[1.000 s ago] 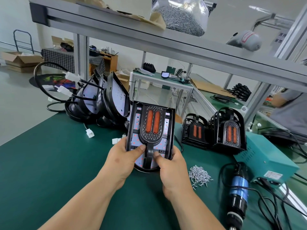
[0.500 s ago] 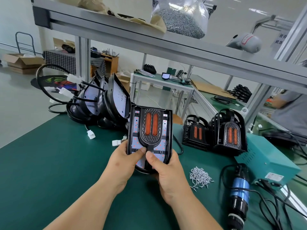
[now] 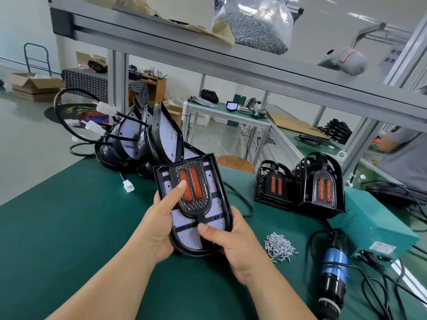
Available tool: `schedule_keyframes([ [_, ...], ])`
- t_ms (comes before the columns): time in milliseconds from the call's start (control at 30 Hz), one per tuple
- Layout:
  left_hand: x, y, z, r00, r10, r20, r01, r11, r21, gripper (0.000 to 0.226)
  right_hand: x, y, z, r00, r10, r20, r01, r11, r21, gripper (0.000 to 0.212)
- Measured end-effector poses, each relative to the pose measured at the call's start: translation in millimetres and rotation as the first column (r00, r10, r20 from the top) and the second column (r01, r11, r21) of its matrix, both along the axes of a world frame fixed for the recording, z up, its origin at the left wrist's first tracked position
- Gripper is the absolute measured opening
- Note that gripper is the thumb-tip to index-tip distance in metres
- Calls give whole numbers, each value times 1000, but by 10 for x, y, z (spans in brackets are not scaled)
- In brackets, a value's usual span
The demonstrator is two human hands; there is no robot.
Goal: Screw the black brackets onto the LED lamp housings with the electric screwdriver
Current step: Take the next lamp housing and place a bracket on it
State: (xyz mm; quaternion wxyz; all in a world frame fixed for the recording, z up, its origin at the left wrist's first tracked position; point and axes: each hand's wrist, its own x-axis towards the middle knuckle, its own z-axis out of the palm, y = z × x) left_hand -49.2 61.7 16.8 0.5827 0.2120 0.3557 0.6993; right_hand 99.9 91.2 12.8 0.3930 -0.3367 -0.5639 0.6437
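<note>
I hold an LED lamp housing (image 3: 213, 212) over the green mat, tilted a little to the left. A black bracket (image 3: 193, 192) with two orange strips lies on its LED board. My left hand (image 3: 161, 218) grips the housing's left edge, thumb pressed on the bracket. My right hand (image 3: 233, 243) grips the lower right edge, thumb on the bracket's stem. The electric screwdriver (image 3: 332, 276), blue and black, lies on the mat to the right. A small heap of screws (image 3: 279, 247) sits between it and my right hand.
Several bare housings with cables (image 3: 143, 139) are stacked at the back left. Two stacks of black brackets (image 3: 318, 183) stand at the right, by a teal power box (image 3: 379, 227). An aluminium shelf (image 3: 208, 54) with a bag of screws (image 3: 254, 26) hangs overhead. A person (image 3: 406, 155) stands far right.
The housing has come lower and tilted leftward. My left thumb slid up from the bracket's stem onto its orange part; my right thumb stays on the stem.
</note>
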Motion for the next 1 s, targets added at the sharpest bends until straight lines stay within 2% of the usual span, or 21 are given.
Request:
schedule_keyframes([
  [133,-35,-8,-13,1000,-20,-12,21,999,31,57,10,-1,68,999,14,38,-14,1000,7,47],
  [200,-3,-5,-25,998,-36,-43,38,998,47,53,16,-7,123,999,-29,30,30,999,-29,50],
  [333,74,0,-20,985,-27,-171,42,996,84,53,29,8,179,986,-160,52,159,987,18,55],
  [467,136,-13,-4,970,-68,-231,90,992,86,59,36,12,176,975,-219,33,217,975,56,32],
  [567,80,-37,13,975,-174,-139,178,984,18,57,41,-9,214,975,-224,5,223,971,90,27],
  [633,1,-74,47,956,-291,-30,291,956,-26,75,46,-39,260,982,-182,-54,186,980,77,26],
  [700,-45,-84,69,951,-293,96,298,953,-46,93,42,-76,290,990,-98,-105,105,993,61,29],
  [800,-23,-65,67,953,-204,226,209,978,2,77,22,-123,287,997,42,-69,-37,996,83,28],
  [900,-75,-103,43,974,-39,223,42,999,-10,66,27,-139,255,987,159,-8,-158,985,76,21],
  [933,-115,-120,54,976,-14,219,13,1000,7,58,30,-139,248,984,177,15,-178,982,67,20],
  [1000,-219,-127,60,949,-32,315,8,997,77,41,33,-131,243,984,172,40,-174,984,44,24],
])
